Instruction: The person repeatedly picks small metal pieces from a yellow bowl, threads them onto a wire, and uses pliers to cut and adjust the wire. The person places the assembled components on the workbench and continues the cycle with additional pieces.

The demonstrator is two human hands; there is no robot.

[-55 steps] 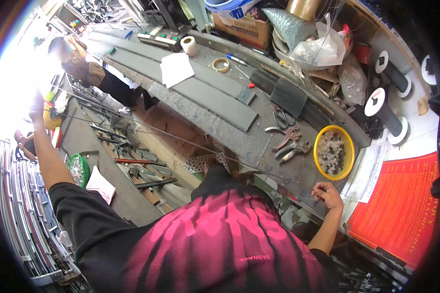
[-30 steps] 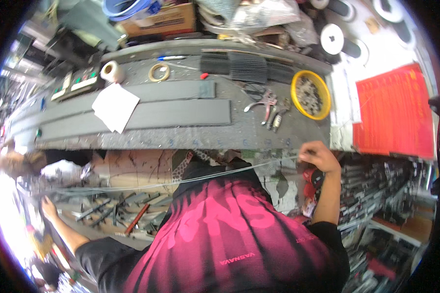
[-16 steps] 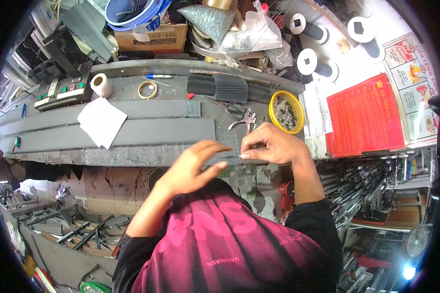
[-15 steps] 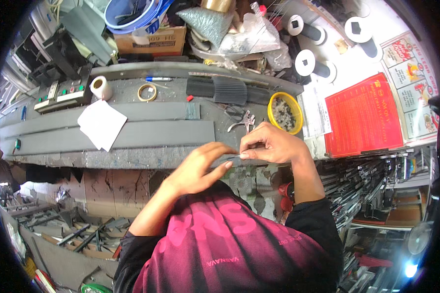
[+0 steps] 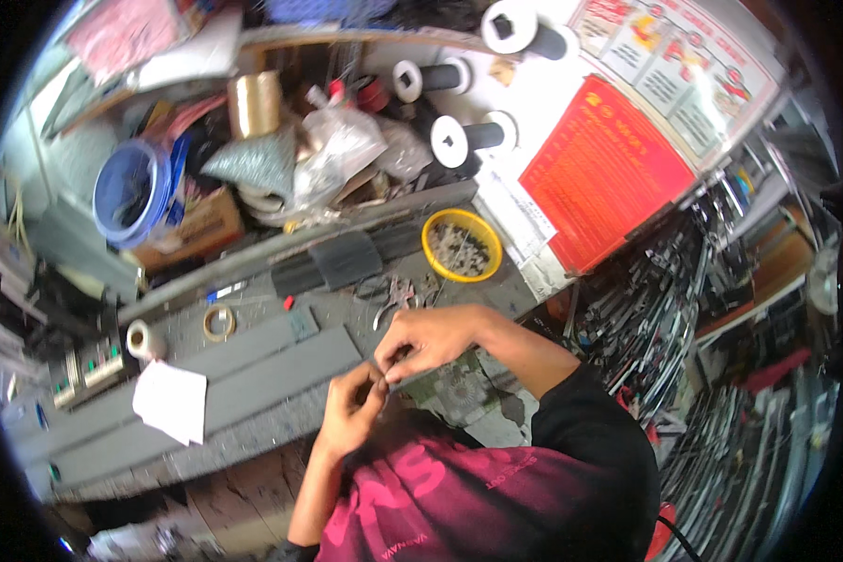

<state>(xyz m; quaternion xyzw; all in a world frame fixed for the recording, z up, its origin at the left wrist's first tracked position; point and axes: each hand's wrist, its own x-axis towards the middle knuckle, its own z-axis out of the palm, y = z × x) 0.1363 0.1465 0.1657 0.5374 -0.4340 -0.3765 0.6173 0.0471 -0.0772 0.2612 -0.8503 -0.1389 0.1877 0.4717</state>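
My left hand (image 5: 349,412) and my right hand (image 5: 433,339) meet fingertip to fingertip in front of my chest, by the near edge of the workbench. Both are closed in a pinch. Whatever sits between the fingertips is too small and blurred to name. Just beyond my right hand lie metal pliers (image 5: 400,298) on the bench. A yellow basket (image 5: 464,275) holding small dark and pale pieces stands farther back. Long flat grey strips (image 5: 276,375) stretch along the bench to the left of my hands.
White paper sheets (image 5: 170,403) lie across the strips, near a white roll (image 5: 144,341) and a tape ring (image 5: 208,324). Behind the bench are a blue bucket (image 5: 112,201), plastic bags (image 5: 337,150) and dark-wound spools (image 5: 485,137). Many metal bars (image 5: 628,309) crowd the right side.
The view has turned and shifted to the right. My left fingers, spread out before, have closed and now meet my right fingertips in a pinch.
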